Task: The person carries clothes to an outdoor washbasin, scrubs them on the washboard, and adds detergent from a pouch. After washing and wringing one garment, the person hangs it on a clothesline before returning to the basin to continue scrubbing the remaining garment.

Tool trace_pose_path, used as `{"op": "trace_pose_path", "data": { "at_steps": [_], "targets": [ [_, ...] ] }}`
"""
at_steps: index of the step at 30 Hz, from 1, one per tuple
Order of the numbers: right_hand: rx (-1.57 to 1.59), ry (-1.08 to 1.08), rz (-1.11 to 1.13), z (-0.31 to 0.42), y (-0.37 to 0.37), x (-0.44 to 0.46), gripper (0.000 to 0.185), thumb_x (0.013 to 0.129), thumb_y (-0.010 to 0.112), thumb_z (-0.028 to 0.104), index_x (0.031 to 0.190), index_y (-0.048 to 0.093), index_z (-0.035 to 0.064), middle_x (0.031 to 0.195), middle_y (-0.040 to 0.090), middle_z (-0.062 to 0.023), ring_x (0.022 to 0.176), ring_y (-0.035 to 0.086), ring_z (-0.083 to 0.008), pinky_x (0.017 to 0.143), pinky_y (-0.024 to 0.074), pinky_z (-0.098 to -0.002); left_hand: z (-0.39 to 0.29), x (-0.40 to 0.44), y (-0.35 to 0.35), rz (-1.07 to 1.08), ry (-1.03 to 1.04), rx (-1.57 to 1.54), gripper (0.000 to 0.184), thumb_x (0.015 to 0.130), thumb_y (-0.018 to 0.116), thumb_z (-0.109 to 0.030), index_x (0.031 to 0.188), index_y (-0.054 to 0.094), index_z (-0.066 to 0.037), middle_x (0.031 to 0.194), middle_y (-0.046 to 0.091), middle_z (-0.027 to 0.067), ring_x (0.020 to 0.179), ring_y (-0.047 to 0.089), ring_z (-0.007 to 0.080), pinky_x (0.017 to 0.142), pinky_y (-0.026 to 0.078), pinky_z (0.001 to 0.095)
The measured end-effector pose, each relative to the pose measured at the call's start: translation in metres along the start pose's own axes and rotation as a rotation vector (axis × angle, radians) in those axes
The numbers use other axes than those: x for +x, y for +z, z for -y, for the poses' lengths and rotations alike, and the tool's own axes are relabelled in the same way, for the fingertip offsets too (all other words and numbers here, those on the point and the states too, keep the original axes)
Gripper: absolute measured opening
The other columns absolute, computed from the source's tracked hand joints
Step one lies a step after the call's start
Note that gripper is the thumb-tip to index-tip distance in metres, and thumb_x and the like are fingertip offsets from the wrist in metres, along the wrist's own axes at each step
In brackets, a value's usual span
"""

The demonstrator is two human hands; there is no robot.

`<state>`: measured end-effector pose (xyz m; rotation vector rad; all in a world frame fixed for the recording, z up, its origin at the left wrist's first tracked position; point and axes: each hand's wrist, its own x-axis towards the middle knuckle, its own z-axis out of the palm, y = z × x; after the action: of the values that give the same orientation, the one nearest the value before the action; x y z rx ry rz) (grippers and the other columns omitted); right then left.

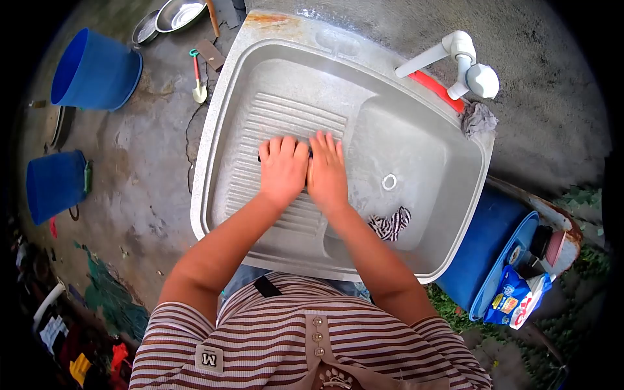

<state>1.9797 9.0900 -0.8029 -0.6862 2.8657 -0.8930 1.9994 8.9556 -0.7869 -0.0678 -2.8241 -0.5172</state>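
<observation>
Both hands are side by side over the ribbed washboard [286,117] of a pale stone sink [218,130]. My left hand [284,170] has its fingers curled over a small dark item [261,158], most of which is hidden beneath the hands. Touching it on the right, my right hand [327,170] lies with its fingers stretched forward over the same item. A black-and-white striped cloth [390,224] lies crumpled in the basin to the right, below a white drain ring [389,182].
A white tap [460,47] with a red band [437,90] and a grey rag [479,120] are at the back right. Blue buckets [97,70] stand left. A blue barrel [491,244] bearing a detergent bag [517,299] is right. A toy shovel [199,78] lies on the ground.
</observation>
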Motion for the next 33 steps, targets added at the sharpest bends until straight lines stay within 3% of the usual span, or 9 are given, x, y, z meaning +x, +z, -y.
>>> {"op": "trace_pose_path", "data": {
  "at_steps": [4, 7, 11, 15, 22, 24, 26, 29, 33],
  "targets": [
    [0.007, -0.110, 0.088, 0.022, -0.010, -0.073, 0.045, 0.095, 0.056, 0.008, 0.139, 0.053, -0.0037, 0.157, 0.040, -0.0233, 0.150, 0.031, -0.0429, 0.124, 0.0214, -0.0567, -0.005, -0.067, -0.033, 0.072, 0.284, -0.117, 0.017, 0.084, 0.060, -0.017, 0.097, 0.060, -0.007, 0.101, 0.055, 0.0123, 0.095, 0.052, 0.0322, 0.086, 0.041, 0.0457],
    [-0.034, -0.110, -0.016, 0.006, 0.006, -0.031, 0.044, 0.095, 0.055, 0.010, 0.137, 0.055, -0.0041, 0.158, 0.040, -0.0244, 0.150, 0.030, -0.0433, 0.123, 0.0225, -0.0573, 0.009, -0.029, 0.001, 0.068, 0.204, -0.101, 0.014, 0.086, 0.058, -0.018, 0.095, 0.058, -0.008, 0.097, 0.054, 0.0118, 0.092, 0.052, 0.0320, 0.085, 0.041, 0.0460],
    [-0.045, 0.007, -0.218, -0.023, 0.016, 0.077, 0.041, 0.099, 0.052, 0.016, 0.136, 0.055, -0.0021, 0.157, 0.041, -0.0247, 0.151, 0.028, -0.0428, 0.124, 0.0175, -0.0572, 0.014, 0.073, 0.028, 0.119, -0.091, 0.069, 0.015, 0.090, 0.059, -0.020, 0.100, 0.061, -0.008, 0.105, 0.056, 0.0126, 0.105, 0.051, 0.0329, 0.097, 0.038, 0.0475],
    [-0.128, 0.083, -0.175, -0.012, 0.007, 0.061, 0.041, 0.101, 0.051, 0.017, 0.138, 0.054, -0.0006, 0.158, 0.040, -0.0231, 0.150, 0.029, -0.0430, 0.124, 0.0180, -0.0565, 0.011, 0.058, 0.028, -0.041, -0.067, 0.117, 0.023, 0.094, 0.063, -0.028, 0.105, 0.063, -0.008, 0.115, 0.057, 0.0132, 0.119, 0.047, 0.0344, 0.109, 0.030, 0.0541],
    [0.047, -0.102, 0.081, 0.021, -0.018, -0.081, 0.040, 0.096, 0.052, 0.003, 0.136, 0.056, -0.0010, 0.155, 0.045, -0.0212, 0.147, 0.034, -0.0444, 0.121, 0.0257, -0.0575, -0.008, -0.060, -0.021, 0.086, 0.104, -0.167, 0.020, 0.088, 0.065, -0.019, 0.105, 0.060, -0.008, 0.104, 0.053, 0.0136, 0.101, 0.051, 0.0349, 0.095, 0.038, 0.0499],
    [0.028, -0.138, 0.023, 0.003, -0.005, -0.048, 0.041, 0.095, 0.053, 0.005, 0.135, 0.056, -0.0005, 0.156, 0.043, -0.0206, 0.148, 0.034, -0.0439, 0.122, 0.0247, -0.0573, 0.006, -0.041, -0.006, 0.143, 0.168, -0.146, 0.018, 0.088, 0.062, -0.017, 0.103, 0.058, -0.007, 0.101, 0.053, 0.0138, 0.098, 0.052, 0.0344, 0.093, 0.040, 0.0478],
    [-0.012, -0.131, -0.052, -0.015, 0.006, 0.015, 0.041, 0.096, 0.054, 0.009, 0.136, 0.056, 0.0008, 0.158, 0.042, -0.0203, 0.149, 0.032, -0.0437, 0.123, 0.0219, -0.0577, 0.008, 0.015, 0.015, 0.078, 0.025, -0.068, 0.015, 0.089, 0.060, -0.016, 0.101, 0.058, -0.008, 0.100, 0.053, 0.0135, 0.098, 0.051, 0.0335, 0.093, 0.039, 0.0476],
    [-0.068, -0.001, -0.172, -0.019, 0.006, 0.077, 0.039, 0.099, 0.053, 0.017, 0.135, 0.056, 0.0020, 0.157, 0.044, -0.0209, 0.150, 0.031, -0.0428, 0.124, 0.0184, -0.0580, 0.016, 0.068, 0.031, 0.071, -0.100, 0.053, 0.017, 0.091, 0.060, -0.018, 0.104, 0.060, -0.008, 0.104, 0.056, 0.0148, 0.105, 0.052, 0.0335, 0.096, 0.039, 0.0483],
    [-0.065, 0.055, -0.197, -0.029, 0.013, 0.060, 0.038, 0.100, 0.054, 0.019, 0.135, 0.056, 0.0039, 0.152, 0.049, -0.0193, 0.149, 0.034, -0.0398, 0.123, 0.0193, -0.0578, 0.014, 0.053, 0.033, -0.039, -0.108, -0.007, 0.028, 0.096, 0.060, -0.027, 0.117, 0.064, -0.008, 0.126, 0.059, 0.0134, 0.130, 0.045, 0.0372, 0.113, 0.031, 0.0522]
  ]
}}
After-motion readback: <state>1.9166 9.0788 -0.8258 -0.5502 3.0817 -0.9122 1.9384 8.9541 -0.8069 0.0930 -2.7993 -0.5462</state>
